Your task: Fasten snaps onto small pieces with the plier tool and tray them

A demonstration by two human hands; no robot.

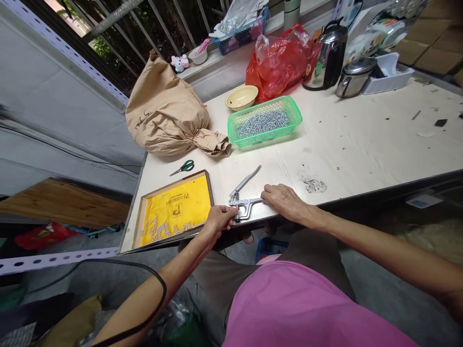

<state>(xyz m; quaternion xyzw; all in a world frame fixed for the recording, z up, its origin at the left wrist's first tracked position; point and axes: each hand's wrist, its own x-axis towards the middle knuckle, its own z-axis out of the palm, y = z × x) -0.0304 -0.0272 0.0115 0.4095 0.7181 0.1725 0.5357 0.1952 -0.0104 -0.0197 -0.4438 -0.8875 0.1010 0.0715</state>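
Grey metal snap pliers (248, 204) lie near the table's front edge, one handle raised and the other low, with a coil spring between. My right hand (285, 201) is closed on the end of the lower handle; the upper handle is free. At the jaw end, my left hand (221, 218) is closed in a pinch, and whatever lies between its fingertips is too small to make out. Beside the left hand, a shallow cardboard tray (210, 189) is lined with a yellow sheet (195, 195) and holds several small metal pieces (162, 231).
A green basket (294, 123) full of small metal parts stands behind the pliers. Scissors (187, 166), a large brown paper bag (166, 111), a cream bowl (241, 98), a red plastic bag (277, 62), a kettle (325, 58) and a metal pot (354, 79) stand around it.
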